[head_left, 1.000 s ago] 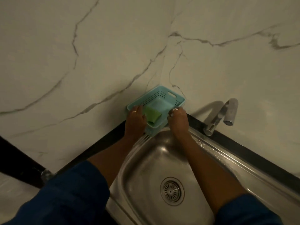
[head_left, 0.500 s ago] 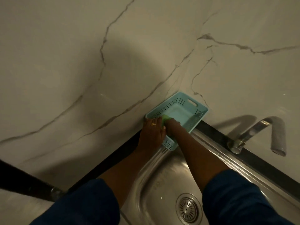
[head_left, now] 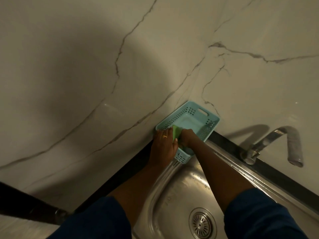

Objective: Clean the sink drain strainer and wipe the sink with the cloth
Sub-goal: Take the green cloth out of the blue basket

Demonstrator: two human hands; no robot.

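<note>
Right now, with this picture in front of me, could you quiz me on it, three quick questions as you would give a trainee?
1. True or false: the drain strainer sits in place in the sink.
2. Where is the green cloth? A: in the teal basket; B: lying on the strainer; C: spread flat in the sink bowl.
3. Which hand wears the ring?

Key: 1 true. 2 A; the right hand grips it there. 3 the left hand.
</note>
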